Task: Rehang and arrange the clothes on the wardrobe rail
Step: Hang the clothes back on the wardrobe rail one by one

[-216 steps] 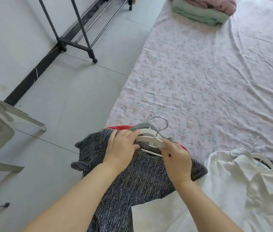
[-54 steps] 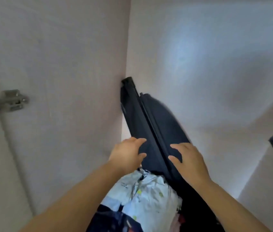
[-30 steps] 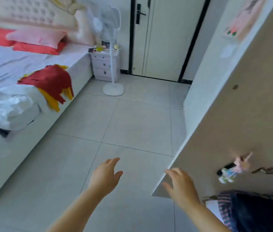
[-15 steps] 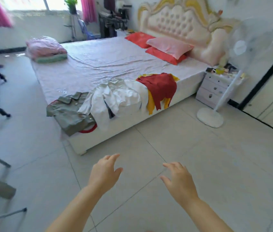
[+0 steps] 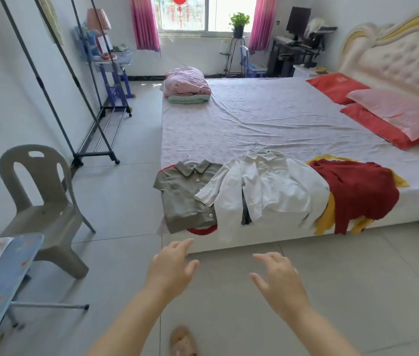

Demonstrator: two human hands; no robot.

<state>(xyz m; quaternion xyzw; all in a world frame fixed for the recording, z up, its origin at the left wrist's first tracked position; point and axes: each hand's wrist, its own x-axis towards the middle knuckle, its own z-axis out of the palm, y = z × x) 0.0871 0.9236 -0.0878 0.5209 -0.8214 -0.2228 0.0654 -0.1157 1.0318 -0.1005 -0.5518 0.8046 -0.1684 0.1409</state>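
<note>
Two empty hands, left hand (image 5: 171,269) and right hand (image 5: 279,280), hung with fingers loosely spread; beneath the olive shirt (image 5: 185,194) only a red garment (image 5: 202,230) edge showed.

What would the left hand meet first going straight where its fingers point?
Likely the olive shirt, at its hem hanging over the near edge of the bed. The left hand is open, fingers aimed up and slightly right; only floor lies between. Depth is uncertain.
</note>
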